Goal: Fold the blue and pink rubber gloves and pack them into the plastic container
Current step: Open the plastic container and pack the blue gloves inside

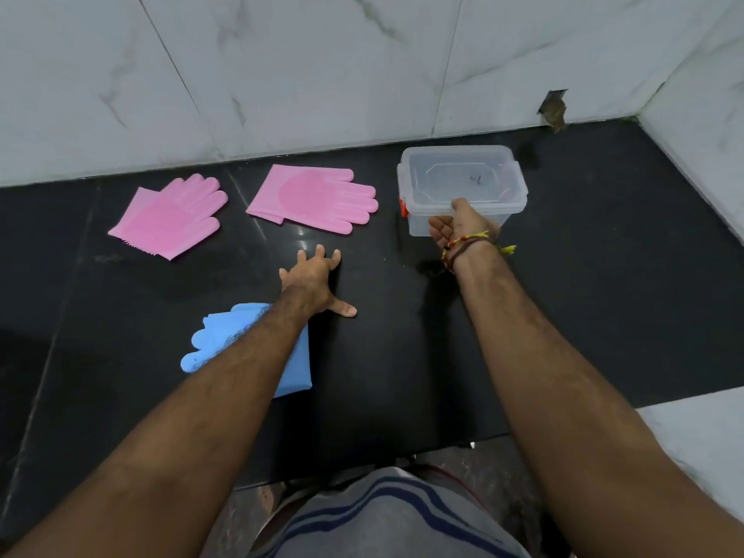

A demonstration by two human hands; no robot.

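Note:
Two pink rubber gloves lie flat on the black counter: one (pixel 171 217) at the far left, the other (pixel 316 199) to its right. A folded blue glove (pixel 225 340) lies near the front, partly hidden under my left forearm. My left hand (pixel 316 277) rests on the counter with fingers spread, holding nothing. The clear plastic container (pixel 463 187) stands open at the back right. My right hand (pixel 461 221) grips its near rim, fingers curled over the edge.
A white marble wall (pixel 322 74) runs along the back, with a side wall at the right. A small hole (pixel 553 110) sits low in the wall behind the container. The counter's front edge (pixel 362 469) is near my body.

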